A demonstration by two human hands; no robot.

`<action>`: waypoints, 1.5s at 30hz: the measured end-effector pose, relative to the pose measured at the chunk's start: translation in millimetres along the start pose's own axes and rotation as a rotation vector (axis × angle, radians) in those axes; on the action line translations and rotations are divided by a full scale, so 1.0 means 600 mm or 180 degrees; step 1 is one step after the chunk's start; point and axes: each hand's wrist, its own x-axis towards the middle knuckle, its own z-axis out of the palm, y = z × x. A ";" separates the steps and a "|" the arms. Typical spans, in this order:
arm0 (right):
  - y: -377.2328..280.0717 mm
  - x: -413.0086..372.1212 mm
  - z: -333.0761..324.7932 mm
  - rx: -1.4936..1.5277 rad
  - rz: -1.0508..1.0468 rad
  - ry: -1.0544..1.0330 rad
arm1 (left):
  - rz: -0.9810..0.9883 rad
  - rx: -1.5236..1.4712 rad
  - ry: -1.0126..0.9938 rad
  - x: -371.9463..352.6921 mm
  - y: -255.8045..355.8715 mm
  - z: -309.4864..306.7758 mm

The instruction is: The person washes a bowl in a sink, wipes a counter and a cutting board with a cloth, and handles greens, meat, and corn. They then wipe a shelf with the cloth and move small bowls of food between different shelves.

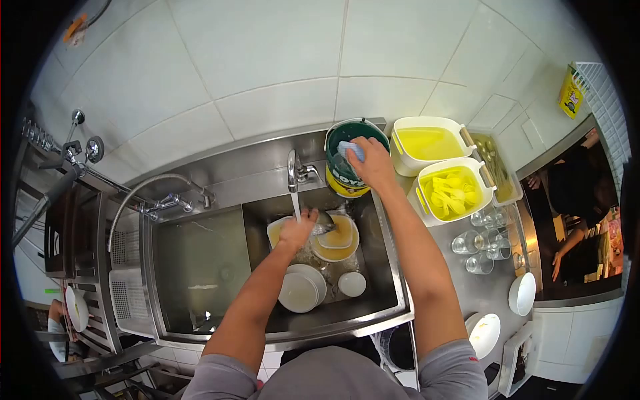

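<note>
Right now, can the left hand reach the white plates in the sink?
Probably yes. The left hand, seemingly gripping a spoon under the tap, is right beside the plates with nothing between them.

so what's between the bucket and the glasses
a white tub of yellow spoons sits between the bucket and the glasses, and the right arm crosses above that stretch; the head view shows it
</note>
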 end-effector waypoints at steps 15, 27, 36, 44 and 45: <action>-0.168 -0.183 0.312 0.3132 0.2368 -0.1182 | -0.4207 -0.5413 0.0823 -0.208 -0.023 0.127; -0.184 -0.147 0.290 0.4853 0.3400 -0.0318 | -0.4818 -0.7470 0.1066 -0.037 0.026 0.180; -0.004 -0.202 0.268 0.4424 0.2618 -0.0834 | -0.3891 -0.6553 0.0717 -0.002 -0.003 0.115; -0.014 -0.119 0.334 0.5078 0.3780 0.0347 | -0.3553 -0.4431 0.0135 -0.070 0.039 0.059; -0.018 -0.117 0.334 0.5426 0.3895 0.0519 | -0.3570 -0.4118 0.0029 -0.094 0.036 0.063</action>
